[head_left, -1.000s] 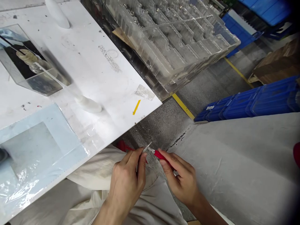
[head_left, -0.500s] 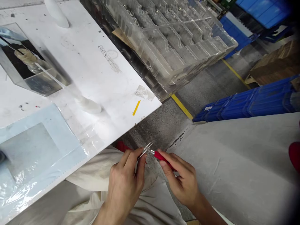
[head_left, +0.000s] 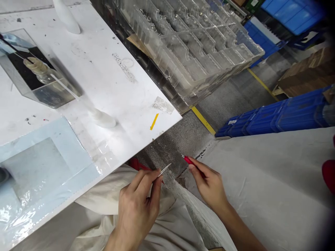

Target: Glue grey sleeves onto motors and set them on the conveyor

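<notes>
The left hand (head_left: 137,209) pinches slim metal tweezers (head_left: 164,170) in a narrow finger grip, their long axis pointing far and right — toward the red-handled tool (head_left: 190,161) held tight in the right hand (head_left: 209,184) — the tips near but apart.

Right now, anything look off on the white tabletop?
Yes, near its corner. A short yellow strip lies at a slant on the white tabletop, just below a scuffed, shiny patch that looks like torn tape residue. Both look like leftovers rather than placed items.
</notes>
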`<state>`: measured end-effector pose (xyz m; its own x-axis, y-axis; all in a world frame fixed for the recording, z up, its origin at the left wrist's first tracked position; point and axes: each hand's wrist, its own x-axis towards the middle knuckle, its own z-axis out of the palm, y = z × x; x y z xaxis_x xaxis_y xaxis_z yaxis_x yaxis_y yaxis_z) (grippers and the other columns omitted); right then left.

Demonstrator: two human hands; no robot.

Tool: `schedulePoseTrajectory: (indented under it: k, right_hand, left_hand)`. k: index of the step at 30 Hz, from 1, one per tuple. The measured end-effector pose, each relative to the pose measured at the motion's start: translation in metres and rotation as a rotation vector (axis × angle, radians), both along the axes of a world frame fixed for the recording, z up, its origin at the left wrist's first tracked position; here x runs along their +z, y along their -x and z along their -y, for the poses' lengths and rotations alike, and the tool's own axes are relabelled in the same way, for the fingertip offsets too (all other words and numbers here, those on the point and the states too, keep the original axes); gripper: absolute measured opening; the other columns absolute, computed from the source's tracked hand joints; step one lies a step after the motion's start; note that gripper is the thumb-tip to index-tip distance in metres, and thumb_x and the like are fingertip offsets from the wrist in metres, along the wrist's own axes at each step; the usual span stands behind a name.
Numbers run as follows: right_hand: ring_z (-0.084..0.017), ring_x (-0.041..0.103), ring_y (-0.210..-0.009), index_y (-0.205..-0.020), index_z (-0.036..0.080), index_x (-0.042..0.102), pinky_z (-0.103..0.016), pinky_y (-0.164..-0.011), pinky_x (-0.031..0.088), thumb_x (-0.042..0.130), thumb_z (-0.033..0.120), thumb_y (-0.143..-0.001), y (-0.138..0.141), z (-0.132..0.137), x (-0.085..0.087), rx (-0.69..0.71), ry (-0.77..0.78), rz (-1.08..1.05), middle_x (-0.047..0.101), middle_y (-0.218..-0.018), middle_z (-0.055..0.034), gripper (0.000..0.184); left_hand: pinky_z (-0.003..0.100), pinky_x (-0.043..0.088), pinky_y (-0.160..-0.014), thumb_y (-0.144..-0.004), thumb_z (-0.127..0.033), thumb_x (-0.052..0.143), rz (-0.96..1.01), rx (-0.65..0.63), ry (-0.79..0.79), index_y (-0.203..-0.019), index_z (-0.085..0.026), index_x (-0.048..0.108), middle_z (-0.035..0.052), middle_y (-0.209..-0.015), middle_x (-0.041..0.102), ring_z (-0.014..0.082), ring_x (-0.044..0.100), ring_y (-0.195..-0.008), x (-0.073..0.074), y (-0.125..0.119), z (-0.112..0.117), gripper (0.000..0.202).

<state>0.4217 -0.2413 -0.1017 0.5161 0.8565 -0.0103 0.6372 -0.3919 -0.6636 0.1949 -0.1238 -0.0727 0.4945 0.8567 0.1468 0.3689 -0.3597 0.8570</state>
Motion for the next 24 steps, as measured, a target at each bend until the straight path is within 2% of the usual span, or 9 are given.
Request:
schedulePoseTrajectory:
  k: [5,8,11,14,16,18,20,22,24]
  right_hand:
    - [-0.022,0.078,-0.107,-0.146,0.032,0.069,-0.032,-0.09,0.064,0.063,0.019,-0.107,0.03,0.004,0.032,0.194,-0.106,-0.118,0.08,-0.126,-0.0059,0.042]
    - [-0.021,0.078,-0.103,-0.151,0.031,0.064,-0.031,-0.087,0.063,0.061,0.015,-0.106,0.051,-0.001,0.036,0.28,-0.122,-0.154,0.081,-0.122,-0.0063,0.048]
    - [-0.023,0.078,-0.102,-0.147,0.031,0.069,-0.035,-0.088,0.062,0.063,0.02,-0.105,0.049,-0.006,0.019,0.17,-0.094,-0.166,0.081,-0.121,-0.0071,0.044]
    - [-0.029,0.078,-0.102,-0.132,0.028,0.08,-0.043,-0.091,0.059,0.07,0.033,-0.102,0.029,-0.007,-0.002,-0.043,-0.004,-0.199,0.083,-0.118,-0.0093,0.031]
    - [-0.031,0.077,-0.105,-0.126,0.026,0.083,-0.045,-0.094,0.058,0.073,0.04,-0.101,0.016,-0.006,-0.007,-0.124,0.019,-0.236,0.082,-0.119,-0.0113,0.03]
    - [-0.028,0.076,-0.098,-0.128,0.024,0.081,-0.043,-0.09,0.059,0.071,0.044,-0.103,0.012,-0.007,-0.003,-0.157,0.001,-0.306,0.083,-0.112,-0.0111,0.034]
    - [-0.022,0.072,-0.079,-0.128,0.023,0.079,-0.036,-0.074,0.059,0.065,0.049,-0.106,0.016,-0.01,0.008,-0.163,-0.01,-0.419,0.081,-0.095,-0.0077,0.037]
    - [-0.017,0.064,-0.063,-0.12,0.022,0.08,-0.03,-0.059,0.054,0.059,0.053,-0.108,0.026,-0.016,0.02,-0.141,-0.014,-0.53,0.075,-0.078,-0.0038,0.039]
    - [-0.015,0.057,-0.058,-0.111,0.02,0.08,-0.027,-0.055,0.05,0.058,0.056,-0.107,0.036,-0.023,0.031,-0.126,-0.027,-0.64,0.07,-0.072,-0.0025,0.042]
  left_hand:
    - [0.023,0.062,-0.081,-0.102,-0.011,0.069,-0.046,0.014,-0.03,-0.118,-0.022,0.072,0.0024,-0.105,0.08,0.0152,0.08,-0.09,-0.004,-0.004,-0.002,0.02]
    - [0.025,0.063,-0.078,-0.101,-0.011,0.07,-0.058,0.025,-0.063,-0.115,-0.019,0.073,0.0038,-0.101,0.08,0.0164,0.08,-0.087,-0.006,-0.005,-0.001,0.016]
    - [0.024,0.062,-0.077,-0.101,-0.012,0.072,-0.057,0.047,-0.108,-0.112,-0.017,0.074,0.0045,-0.099,0.08,0.016,0.08,-0.085,-0.005,-0.003,0.001,0.012]
    - [0.02,0.061,-0.08,-0.099,-0.01,0.074,-0.044,0.064,-0.154,-0.114,-0.017,0.074,0.0038,-0.101,0.08,0.0129,0.079,-0.086,0.0,0.001,0.002,0.016]
    - [0.018,0.059,-0.083,-0.099,-0.008,0.074,-0.039,0.054,-0.178,-0.116,-0.017,0.074,0.0027,-0.102,0.08,0.0107,0.079,-0.087,0.003,0.003,0.001,0.02]
    - [0.018,0.058,-0.085,-0.098,-0.007,0.075,-0.044,0.041,-0.194,-0.118,-0.018,0.073,0.0022,-0.104,0.079,0.0103,0.078,-0.089,0.003,0.004,0.0,0.023]
    - [0.019,0.058,-0.084,-0.097,-0.006,0.075,-0.054,0.04,-0.203,-0.117,-0.018,0.072,0.0021,-0.105,0.079,0.0108,0.078,-0.09,0.003,0.005,-0.001,0.024]
    - [0.019,0.057,-0.083,-0.097,-0.004,0.075,-0.06,0.041,-0.212,-0.117,-0.018,0.072,0.0023,-0.106,0.078,0.0111,0.078,-0.09,0.001,0.004,-0.001,0.024]
    - [0.019,0.057,-0.082,-0.097,-0.004,0.075,-0.063,0.038,-0.215,-0.117,-0.018,0.072,0.0024,-0.106,0.078,0.0111,0.077,-0.09,0.001,0.004,-0.002,0.025]
